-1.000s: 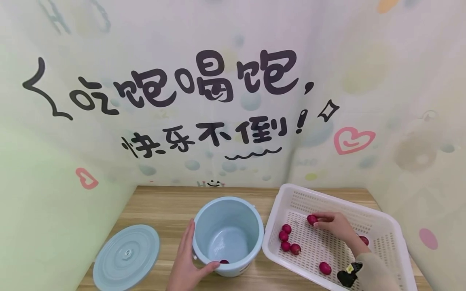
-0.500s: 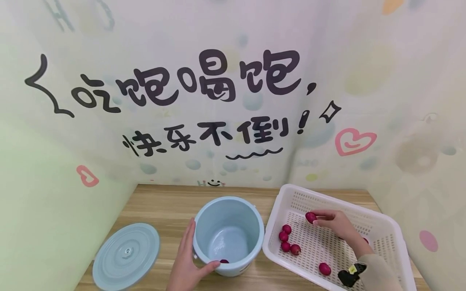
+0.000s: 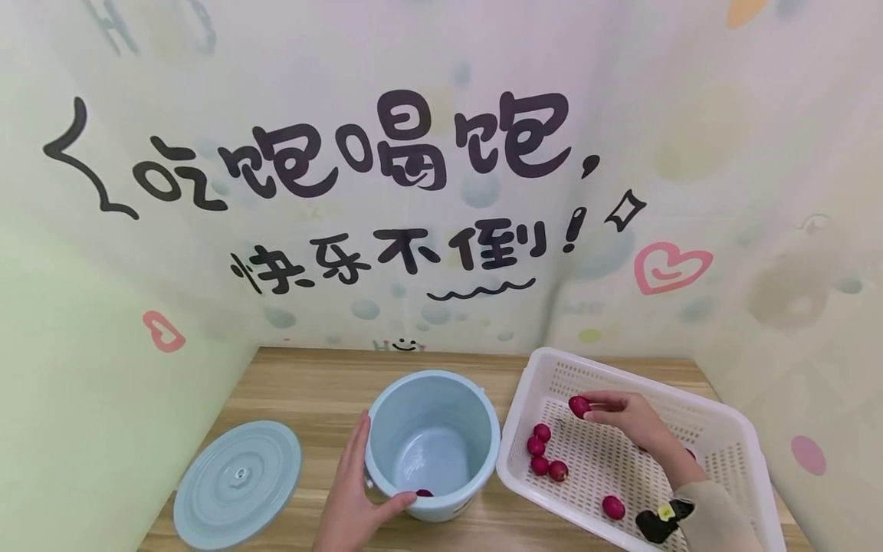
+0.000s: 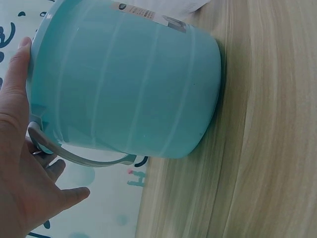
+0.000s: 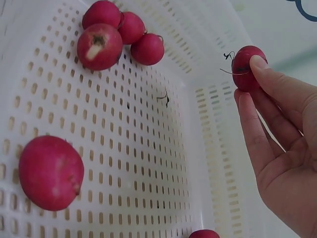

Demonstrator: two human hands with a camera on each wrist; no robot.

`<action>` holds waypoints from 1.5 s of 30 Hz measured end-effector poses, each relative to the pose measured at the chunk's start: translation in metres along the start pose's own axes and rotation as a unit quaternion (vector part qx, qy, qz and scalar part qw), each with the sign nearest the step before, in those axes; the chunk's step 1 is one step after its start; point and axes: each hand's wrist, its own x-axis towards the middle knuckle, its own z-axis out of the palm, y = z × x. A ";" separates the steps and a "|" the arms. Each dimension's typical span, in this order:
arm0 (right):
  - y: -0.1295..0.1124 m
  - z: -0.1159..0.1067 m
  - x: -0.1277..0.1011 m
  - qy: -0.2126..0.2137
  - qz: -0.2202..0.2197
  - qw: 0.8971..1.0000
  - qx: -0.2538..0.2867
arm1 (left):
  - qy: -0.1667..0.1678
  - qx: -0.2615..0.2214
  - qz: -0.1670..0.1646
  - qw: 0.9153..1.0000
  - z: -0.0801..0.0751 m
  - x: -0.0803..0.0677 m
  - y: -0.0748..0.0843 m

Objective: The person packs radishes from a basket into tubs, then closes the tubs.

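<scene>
My left hand (image 3: 356, 484) holds the light blue bucket (image 3: 494, 429) from its near left side, thumb hooked over the front rim. In the left wrist view the palm (image 4: 20, 163) lies against the bucket's wall (image 4: 133, 84) by the grey handle. One red radish (image 3: 424, 493) lies at the bucket's bottom. My right hand (image 3: 592, 407) pinches a red radish (image 3: 578, 406) between thumb and fingertips, raised above the white perforated basket (image 3: 621, 369). The right wrist view shows that radish (image 5: 247, 67) at the fingertips (image 5: 260, 64). Three radishes (image 3: 541, 452) cluster on the basket floor, and another radish (image 3: 612, 507) lies nearer me.
The bucket's round blue lid (image 3: 237, 483) lies flat on the wooden table (image 3: 317, 391) at the left. Walls with printed lettering close in the table at the back and both sides. The basket stands to the right of the bucket.
My right hand has lifted the pinched radish a little upward and to the left over the basket. The left hand and the bucket have stayed in place.
</scene>
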 end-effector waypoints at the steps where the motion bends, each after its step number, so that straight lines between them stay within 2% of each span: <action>1: -0.002 0.001 0.000 -0.003 -0.003 1.000 0.002 | -0.001 0.001 0.000 1.000 0.000 0.000 0.000; 8: -0.009 0.005 0.000 -0.015 -0.010 1.000 0.018 | -0.002 0.002 0.005 1.000 -0.001 0.001 -0.001; 21: -0.028 0.014 -0.001 -0.047 -0.068 0.995 0.048 | -0.005 -0.018 -0.006 1.000 0.000 0.001 -0.002; 26: -0.039 0.018 -0.003 -0.051 -0.064 0.995 0.054 | -0.008 -0.024 -0.013 1.000 0.000 0.001 -0.003; 45: -0.065 0.033 -0.009 -0.052 -0.095 0.993 0.037 | -0.006 -0.024 -0.013 1.000 0.001 0.001 -0.003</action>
